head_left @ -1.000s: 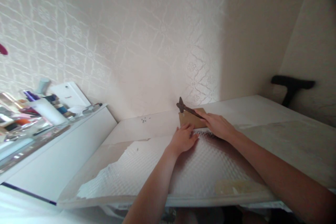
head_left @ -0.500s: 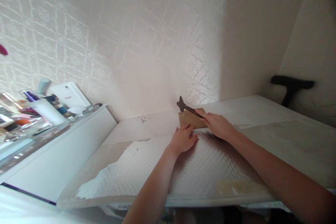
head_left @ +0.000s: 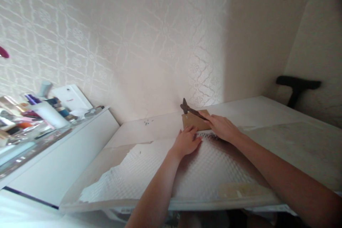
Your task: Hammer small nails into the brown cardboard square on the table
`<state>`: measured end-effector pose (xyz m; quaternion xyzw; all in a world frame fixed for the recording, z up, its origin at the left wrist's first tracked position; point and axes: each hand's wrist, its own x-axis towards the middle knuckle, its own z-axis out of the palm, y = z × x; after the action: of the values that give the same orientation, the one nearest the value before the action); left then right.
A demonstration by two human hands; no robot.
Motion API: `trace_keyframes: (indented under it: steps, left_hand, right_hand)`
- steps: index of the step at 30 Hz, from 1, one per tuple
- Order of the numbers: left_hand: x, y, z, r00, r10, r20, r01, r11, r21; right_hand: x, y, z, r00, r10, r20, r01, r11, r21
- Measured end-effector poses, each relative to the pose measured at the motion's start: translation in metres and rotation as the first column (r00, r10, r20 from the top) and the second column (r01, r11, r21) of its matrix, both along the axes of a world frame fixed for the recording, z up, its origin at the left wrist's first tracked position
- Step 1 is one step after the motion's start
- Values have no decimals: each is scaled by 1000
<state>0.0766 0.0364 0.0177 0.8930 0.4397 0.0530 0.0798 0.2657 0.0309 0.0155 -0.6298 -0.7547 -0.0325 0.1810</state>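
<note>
Hammer [head_left: 197, 113] in hand, we worked at the centre of the frame. At far left we had a white cabinet [head_left: 80, 153] crowded with bottles and tubes [head_left: 50, 114]; left of centre, small dark bits [head_left: 146, 122] lay scattered. Our left hand [head_left: 186, 141], palm down and loosely open, rested its fingers on a brown board [head_left: 200, 124] beside a white textured sheet [head_left: 208, 171]. We could not tell whether the hammer touched the board. Our right hand [head_left: 223, 127] gripped its handle. At right stood a dark T-shaped object [head_left: 298, 83].
</note>
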Motion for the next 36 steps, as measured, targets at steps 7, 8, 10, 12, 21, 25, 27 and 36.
trace_keyframes:
  steps: [7,8,10,12,21,25,27,36]
  left_hand:
    - [0,1,0,1000,-1,3,1,1000,-2]
    - [0,0,0,1000,-2,3,2,1000,-2]
    - [0,0,0,1000,0,3,0,1000,-4]
    - [0,0,0,1000,1,3,-1,1000,-4]
    - [0,-1,2,1000,9,0,-9,1000,-16]
    - [0,-1,1,1000,6,-2,-6,1000,-6]
    - [0,-1,1,1000,2,-6,-2,1000,-4]
    - [0,-1,2,1000,1,-2,-1,1000,-7]
  right_hand:
    - [3,4,-4,1000,-22,-8,22,1000,8]
    - [3,4,-4,1000,-23,-13,23,1000,20]
    - [3,4,-4,1000,-12,-26,13,999,31]
    - [3,3,-5,1000,-2,-31,3,1000,19]
    - [5,6,-8,1000,-18,-20,18,1000,8]
    - [5,6,-6,1000,0,-24,1,1000,9]
    - [5,5,-5,1000,8,-21,-8,1000,-13]
    - [6,4,-4,998,5,-59,-4,1000,9]
